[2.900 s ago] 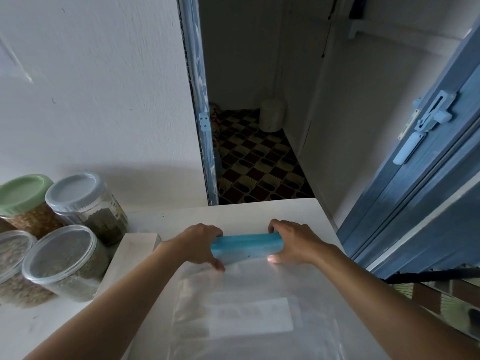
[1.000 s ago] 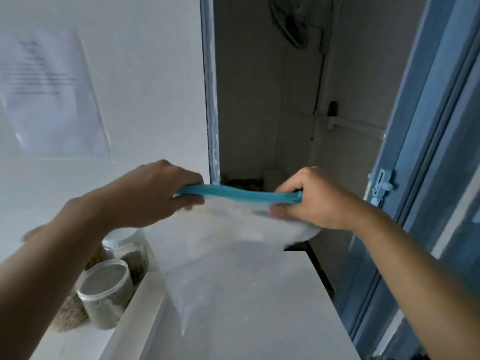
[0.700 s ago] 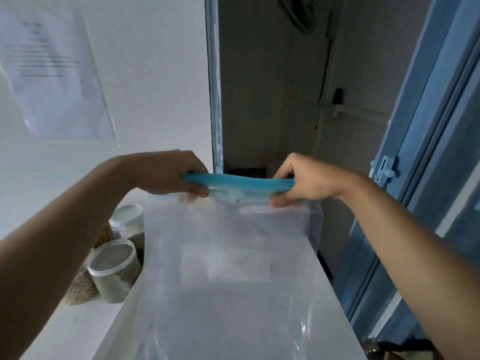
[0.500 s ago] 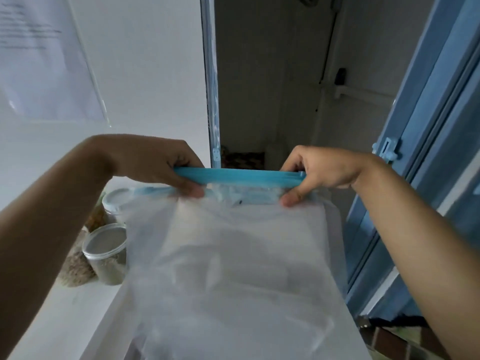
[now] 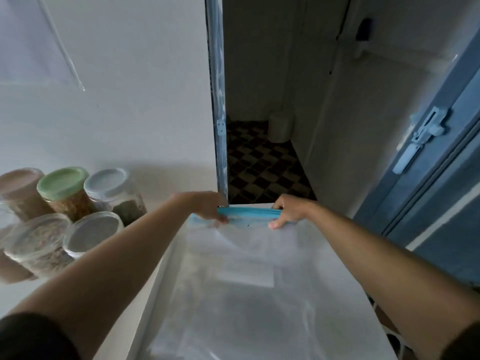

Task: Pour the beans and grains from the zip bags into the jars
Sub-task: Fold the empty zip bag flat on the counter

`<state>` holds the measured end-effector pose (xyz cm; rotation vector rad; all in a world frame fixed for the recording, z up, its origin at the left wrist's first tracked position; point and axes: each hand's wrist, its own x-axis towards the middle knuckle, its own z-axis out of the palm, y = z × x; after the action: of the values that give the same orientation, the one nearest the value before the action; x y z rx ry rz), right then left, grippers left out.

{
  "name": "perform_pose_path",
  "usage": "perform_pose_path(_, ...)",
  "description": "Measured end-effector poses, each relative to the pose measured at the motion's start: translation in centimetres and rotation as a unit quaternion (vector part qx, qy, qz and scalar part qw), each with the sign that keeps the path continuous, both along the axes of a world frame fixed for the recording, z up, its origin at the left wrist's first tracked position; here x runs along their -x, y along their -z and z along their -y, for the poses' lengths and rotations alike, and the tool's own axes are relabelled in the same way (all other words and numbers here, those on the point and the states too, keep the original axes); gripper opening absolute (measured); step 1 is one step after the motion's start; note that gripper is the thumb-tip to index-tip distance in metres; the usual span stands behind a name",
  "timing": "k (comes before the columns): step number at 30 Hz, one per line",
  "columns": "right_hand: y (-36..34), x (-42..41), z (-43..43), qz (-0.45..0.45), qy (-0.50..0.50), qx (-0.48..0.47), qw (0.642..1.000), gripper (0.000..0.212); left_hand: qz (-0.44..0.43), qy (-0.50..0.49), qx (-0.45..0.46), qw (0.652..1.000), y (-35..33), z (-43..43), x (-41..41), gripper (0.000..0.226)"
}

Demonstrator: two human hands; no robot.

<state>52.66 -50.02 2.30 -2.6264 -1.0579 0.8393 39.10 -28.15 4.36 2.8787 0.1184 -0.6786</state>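
**Step in hand.** The zip bag lies flat on the white bench, body toward the person and mouth at the far edge. No beans or grains can be made out inside. It is judged emptied or nearly so, and the step is handling of the seal.

**Bag.** Thin, translucent, limp film, creased and glossy, with a pale rectangular label panel.

**Jars.** To the left, on a lower surface, stand cylindrical clear plastic jars holding grain. Two are nearer with clear lids; behind them are a green-lid jar and a white-lid jar. All visible lids are on.

**Hands.** The left hand and right hand each hold one end of the blue zip strip. On both, the fingers are curled over it and clamped against the thumb.

**Next move.** If another bag remains, a jar must first be uncapped. The floppy film needs both hands to form a spout.

**Beyond.** An open doorway, a chequered tile floor, and a blue door with a latch
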Motion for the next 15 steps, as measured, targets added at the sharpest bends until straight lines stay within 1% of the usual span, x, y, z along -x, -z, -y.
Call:
perform_pose_path(1,0.4,0.0,-0.2,0.006,0.004,0.004,1.0,0.02,0.012,0.001,-0.006,1.0,0.4,0.1,-0.2,0.05)
perform_pose_path(2,1.0,-0.2,-0.5,0.01,0.008,0.006,1.0,0.023,0.025,0.005,-0.012,1.0,0.8,0.1,-0.4,0.051)
perform_pose_path(4,1.6,-0.2,-1.1,0.022,0.01,0.007,1.0,0.04,0.051,0.018,-0.045,0.998,1.2,0.3,-0.7,0.056)
perform_pose_path(6,2.3,-0.3,-1.7,0.034,0.015,0.015,0.999,0.044,0.074,0.035,-0.092,0.992,1.7,0.7,-0.7,0.063)
perform_pose_path(8,3.1,-0.3,-2.0,0.051,0.018,0.023,0.998,0.038,0.118,0.05,-0.122,0.984,2.0,1.7,-0.2,0.066)
perform_pose_path(10,3.8,0.2,-2.0,0.083,0.025,0.019,0.996,0.028,0.173,0.05,-0.108,0.978,1.8,3.4,1.3,0.058)
perform_pose_path(11,4.0,0.6,-1.9,0.108,0.027,0.012,0.994,0.025,0.18,0.049,-0.089,0.978,1.8,4.3,2.5,0.052)
perform_pose_path(12,4.2,1.0,-1.8,0.139,0.023,0.005,0.99,0.021,0.167,0.055,-0.073,0.982,2.1,5.3,3.9,0.047)
perform_pose_path(13,4.5,1.4,-1.6,0.17,0.016,-0.002,0.985,0.019,0.135,0.063,-0.059,0.987,2.6,6.3,5.6,0.046)
perform_pose_path(15,5.3,2.0,-1.5,0.218,0.001,-0.005,0.976,0.02,0.054,0.07,-0.04,0.995,3.9,8.5,9.1,0.059)
